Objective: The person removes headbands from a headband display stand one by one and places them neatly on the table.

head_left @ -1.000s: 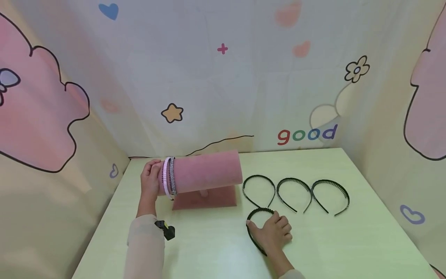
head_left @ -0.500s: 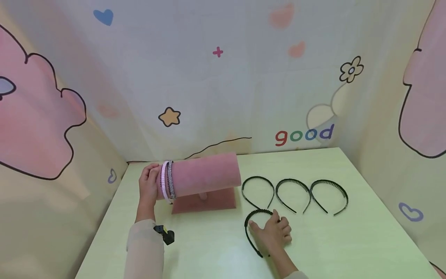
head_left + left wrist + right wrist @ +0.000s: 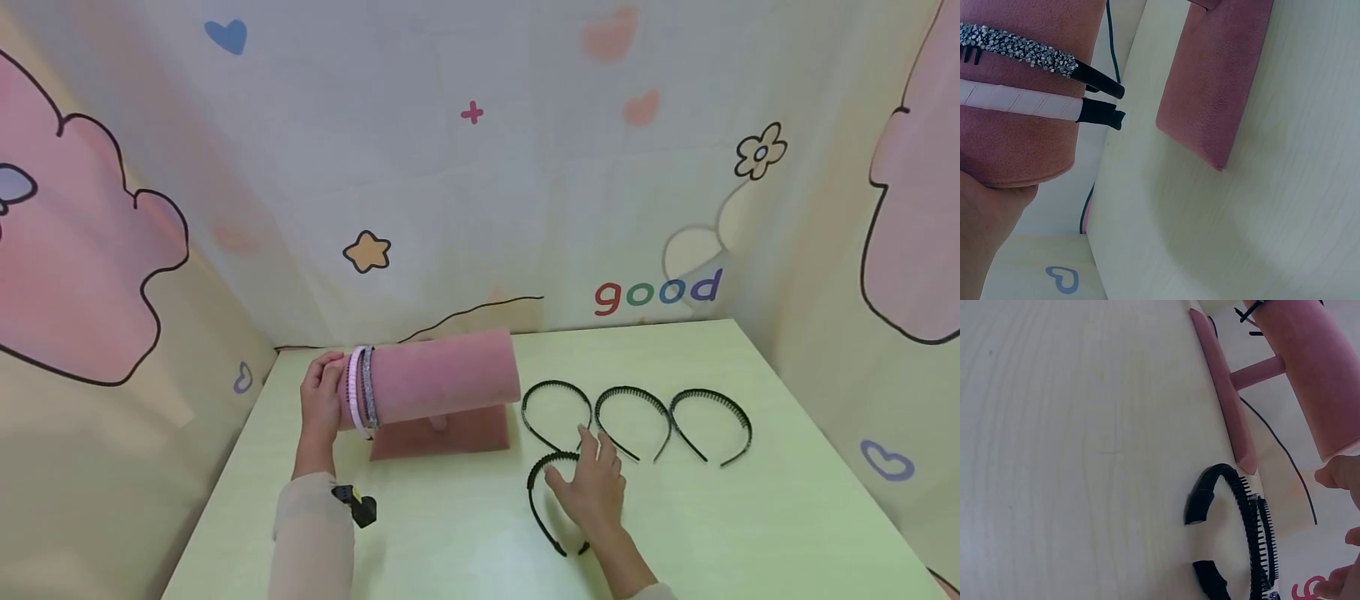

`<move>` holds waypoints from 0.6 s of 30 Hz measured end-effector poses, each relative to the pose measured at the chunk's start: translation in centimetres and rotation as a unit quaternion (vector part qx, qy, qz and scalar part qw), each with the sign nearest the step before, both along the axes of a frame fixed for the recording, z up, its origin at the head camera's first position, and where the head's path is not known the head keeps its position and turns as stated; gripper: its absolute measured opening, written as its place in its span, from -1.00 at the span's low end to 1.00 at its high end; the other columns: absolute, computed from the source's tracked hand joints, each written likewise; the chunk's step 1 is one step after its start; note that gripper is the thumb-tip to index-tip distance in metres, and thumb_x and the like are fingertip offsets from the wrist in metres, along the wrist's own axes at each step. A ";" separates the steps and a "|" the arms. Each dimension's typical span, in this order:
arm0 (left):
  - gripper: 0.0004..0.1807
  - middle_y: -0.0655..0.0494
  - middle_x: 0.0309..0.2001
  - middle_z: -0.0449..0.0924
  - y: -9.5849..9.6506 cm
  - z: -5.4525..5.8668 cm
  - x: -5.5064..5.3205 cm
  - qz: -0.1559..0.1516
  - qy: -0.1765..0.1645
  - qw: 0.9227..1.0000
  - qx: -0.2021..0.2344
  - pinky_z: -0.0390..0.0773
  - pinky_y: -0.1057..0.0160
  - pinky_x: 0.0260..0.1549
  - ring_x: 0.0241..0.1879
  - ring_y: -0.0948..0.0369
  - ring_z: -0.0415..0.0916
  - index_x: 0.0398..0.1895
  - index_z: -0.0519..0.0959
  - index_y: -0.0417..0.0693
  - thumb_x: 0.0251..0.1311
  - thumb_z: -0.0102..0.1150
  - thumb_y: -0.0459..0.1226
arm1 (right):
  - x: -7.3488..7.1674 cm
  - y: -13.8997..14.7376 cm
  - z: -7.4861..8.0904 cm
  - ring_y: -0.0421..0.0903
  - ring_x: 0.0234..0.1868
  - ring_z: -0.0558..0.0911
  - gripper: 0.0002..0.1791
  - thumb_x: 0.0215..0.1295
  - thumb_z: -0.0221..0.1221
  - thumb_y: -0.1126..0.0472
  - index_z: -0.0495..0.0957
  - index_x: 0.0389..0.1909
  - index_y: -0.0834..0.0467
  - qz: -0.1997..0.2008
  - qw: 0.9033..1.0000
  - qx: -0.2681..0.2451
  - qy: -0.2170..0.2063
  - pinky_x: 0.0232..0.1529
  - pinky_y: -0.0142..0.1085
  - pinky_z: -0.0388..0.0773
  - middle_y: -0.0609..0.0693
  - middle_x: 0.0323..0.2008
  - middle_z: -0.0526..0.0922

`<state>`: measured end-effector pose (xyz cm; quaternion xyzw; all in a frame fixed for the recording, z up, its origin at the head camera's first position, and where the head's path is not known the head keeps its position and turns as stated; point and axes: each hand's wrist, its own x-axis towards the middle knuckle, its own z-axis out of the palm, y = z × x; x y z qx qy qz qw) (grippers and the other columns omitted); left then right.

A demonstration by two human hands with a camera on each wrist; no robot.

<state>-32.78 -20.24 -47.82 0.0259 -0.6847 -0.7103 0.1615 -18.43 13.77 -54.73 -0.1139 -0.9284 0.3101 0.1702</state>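
My left hand (image 3: 321, 400) grips the left end of a pink velvety roll-shaped headband stand (image 3: 442, 377). Two headbands sit round the roll beside that hand: a pale one wrapped in ribbon (image 3: 1022, 102) and one covered in silvery glitter stones (image 3: 1022, 50). Over the right side of a black toothed headband (image 3: 532, 496) on the table hovers my right hand (image 3: 596, 487), its fingers spread and holding nothing. Part of that headband is hidden under the hand in the head view; its two thick black ends show in the right wrist view.
Behind the right hand, three more dark toothed headbands lie in a row: a left one (image 3: 557, 383), a middle one (image 3: 633, 389) and a right one (image 3: 712, 392). The stand's flat pink base (image 3: 450, 437) rests on the pale table (image 3: 442, 533). Printed cloth walls (image 3: 480, 183) enclose the table.
My right hand has let go of the near black headband; its fingers have straightened and spread, and it has lifted slightly. The left hand keeps its grip on the stand.
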 end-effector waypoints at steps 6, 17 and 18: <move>-0.72 0.11 -0.19 0.43 -0.2 -0.6 -0.5 0.002 0.006 1.000 0.002 0.27 0.28 -0.23 -0.23 0.20 0.34 -0.14 0.43 -0.10 0.14 -0.01 -0.14 | 0.0 0.0 1.3 0.11 0.02 0.23 -0.20 -0.18 0.27 -0.06 0.20 0.12 0.13 0.041 0.998 -0.050 0.028 -0.18 0.07 0.17 0.12 0.05 0.22; -0.73 0.12 -0.20 0.44 -0.3 -0.6 -0.5 0.006 0.001 1.000 0.003 0.28 0.28 -0.23 -0.23 0.20 0.34 -0.16 0.44 -0.07 0.13 0.00 -0.13 | -0.9 -1.1 2.8 -0.12 -0.01 0.32 -0.41 -0.13 0.29 0.09 0.36 0.00 0.12 0.131 0.968 -0.168 0.132 -0.08 -0.12 0.24 -0.05 -0.01 0.35; -0.73 0.12 -0.20 0.44 -0.3 -0.6 -0.5 0.006 0.002 1.000 0.003 0.28 0.28 -0.23 -0.23 0.20 0.34 -0.16 0.44 -0.08 0.13 0.00 -0.14 | -0.9 -1.3 2.9 -0.12 -0.02 0.33 -0.41 -0.12 0.28 0.09 0.35 0.01 0.12 0.134 0.967 -0.171 0.135 -0.10 -0.12 0.25 -0.06 -0.01 0.35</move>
